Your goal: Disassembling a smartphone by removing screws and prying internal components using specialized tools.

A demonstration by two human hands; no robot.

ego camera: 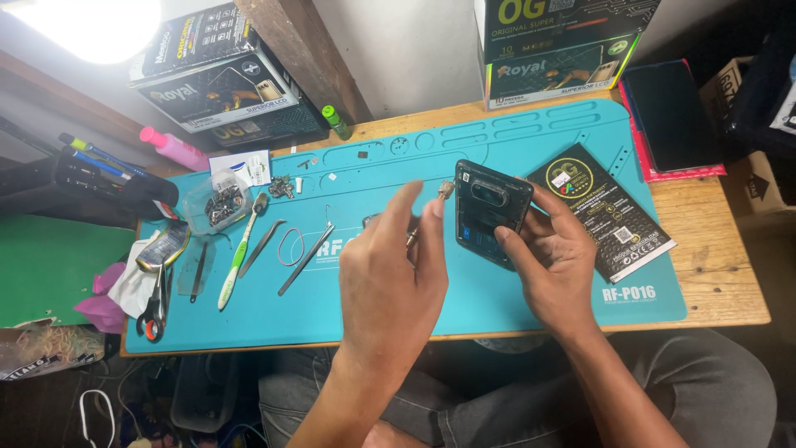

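Best to keep the phone frame (491, 211) steady, tilted toward the light at eleven o'clock. The left hand (390, 282) pinches a small metal part (445, 190), fingers together. At three o'clock, the right hand (551, 265) clamps the frame above the blue mat (464, 145) on the bench (713, 265).
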